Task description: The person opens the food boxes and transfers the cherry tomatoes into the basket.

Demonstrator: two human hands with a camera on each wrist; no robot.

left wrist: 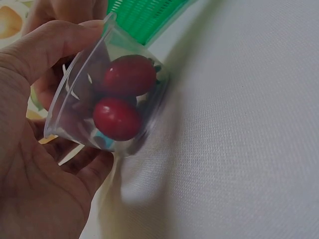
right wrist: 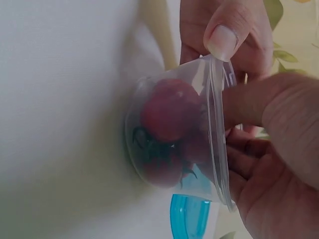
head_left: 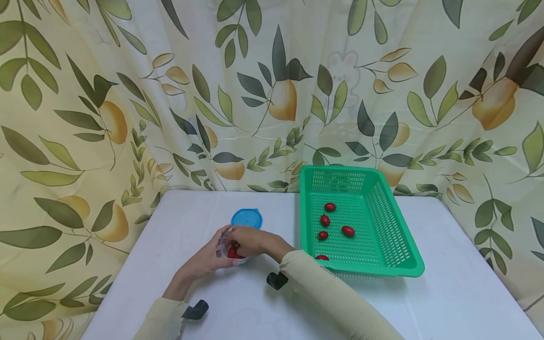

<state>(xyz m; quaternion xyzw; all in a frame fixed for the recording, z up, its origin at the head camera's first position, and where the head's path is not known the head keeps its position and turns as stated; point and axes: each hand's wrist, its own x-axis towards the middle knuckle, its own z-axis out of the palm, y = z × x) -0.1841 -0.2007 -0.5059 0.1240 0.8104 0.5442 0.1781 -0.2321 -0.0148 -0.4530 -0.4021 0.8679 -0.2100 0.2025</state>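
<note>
In the head view the right hand (head_left: 248,240) covered most of the clear cup (head_left: 229,250), so only a sliver of red showed inside. One tomato (head_left: 322,257) in the green basket (head_left: 399,264) was half hidden by the sleeve (head_left: 323,288). The right wrist view cut off the blue lid (right wrist: 189,219) at its lower edge, and the tomatoes (right wrist: 169,112) there looked blurred, perhaps two.

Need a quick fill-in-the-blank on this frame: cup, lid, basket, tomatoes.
1. The left hand holds a clear plastic ____ with tomatoes inside.
2. The basket on the table is ____ in colour.
3. The blue lid lies on the table, ____ the cup.
4. The right hand reaches into the cup's ____.

Missing words: cup; green; off; mouth
</note>
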